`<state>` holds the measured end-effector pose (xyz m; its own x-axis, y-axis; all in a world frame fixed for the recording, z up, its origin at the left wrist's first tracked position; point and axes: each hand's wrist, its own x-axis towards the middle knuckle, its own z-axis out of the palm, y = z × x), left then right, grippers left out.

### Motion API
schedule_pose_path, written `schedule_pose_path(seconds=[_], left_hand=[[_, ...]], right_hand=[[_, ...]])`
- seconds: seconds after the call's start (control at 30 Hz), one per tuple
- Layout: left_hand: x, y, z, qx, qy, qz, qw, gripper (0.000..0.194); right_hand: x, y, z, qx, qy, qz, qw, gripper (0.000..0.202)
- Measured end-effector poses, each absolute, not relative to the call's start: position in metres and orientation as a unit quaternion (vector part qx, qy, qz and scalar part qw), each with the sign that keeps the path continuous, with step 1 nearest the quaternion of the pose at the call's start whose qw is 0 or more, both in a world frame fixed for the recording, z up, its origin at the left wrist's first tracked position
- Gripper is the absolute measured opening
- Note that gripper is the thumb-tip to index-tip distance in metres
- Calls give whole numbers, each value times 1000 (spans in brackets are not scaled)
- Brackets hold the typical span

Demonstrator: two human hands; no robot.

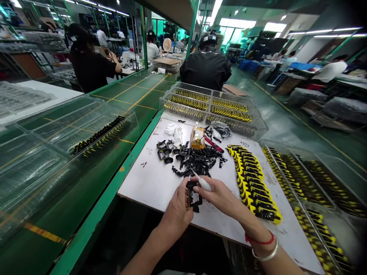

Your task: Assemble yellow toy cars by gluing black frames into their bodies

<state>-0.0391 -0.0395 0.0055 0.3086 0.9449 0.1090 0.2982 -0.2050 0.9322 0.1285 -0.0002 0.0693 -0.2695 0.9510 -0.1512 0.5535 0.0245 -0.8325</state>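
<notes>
Near the front edge of the white board (140, 183), my left hand (177, 208) is closed round a black plastic part (194, 195). My right hand (219, 194) grips a small white bottle (205, 184) with a thin pointed tip, and its fingers also touch the top of the black part. Just beyond my hands lies a pile of loose black pieces (200, 160). An amber block (197, 138) and a red-handled tool (213, 145) are behind the pile. Right of my hands, yellow and black parts (249, 179) are lined up in rows.
Clear trays of yellow and black parts stand behind (210, 103) and right (304, 183) of the board. On the green surface (137, 91) at left is another clear tray (65, 149). White crumpled tissue (174, 131) lies at the back left. Other people sit farther off.
</notes>
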Motion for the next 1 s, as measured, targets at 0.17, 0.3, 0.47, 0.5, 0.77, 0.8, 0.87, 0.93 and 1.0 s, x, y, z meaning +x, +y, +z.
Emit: schedule_pose_path(seconds=[0.17, 0.3, 0.47, 0.5, 0.77, 0.8, 0.87, 0.93, 1.0], left_hand=[[-39, -41, 12, 775, 465, 348, 248, 75], [-40, -39, 14, 820, 452, 331, 116, 65], [-44, -37, 21, 847, 403, 333, 99, 62], [-44, -37, 21, 846, 398, 339, 102, 62], [-43, -45, 20, 692, 511, 429, 276, 61], [-42, -46, 20, 662, 523, 423, 330, 57], [-40, -47, 22, 622, 528, 402, 416, 42], [-36, -48, 23, 608, 521, 386, 459, 28], [-30, -50, 22, 609, 519, 375, 468, 22]], right_hand=[[126, -8, 80, -549, -639, 467, 269, 41], [128, -16, 81, -555, -617, 465, 307, 32], [133, -28, 78, -584, -560, 490, 323, 28], [134, -31, 76, -592, -545, 495, 328, 28], [154, -56, 46, -634, -554, 391, 373, 21], [155, -59, 42, -638, -554, 376, 380, 23], [157, -67, 36, -642, -554, 354, 394, 27], [158, -75, 33, -646, -555, 334, 404, 28], [160, -83, 31, -654, -553, 321, 404, 28]])
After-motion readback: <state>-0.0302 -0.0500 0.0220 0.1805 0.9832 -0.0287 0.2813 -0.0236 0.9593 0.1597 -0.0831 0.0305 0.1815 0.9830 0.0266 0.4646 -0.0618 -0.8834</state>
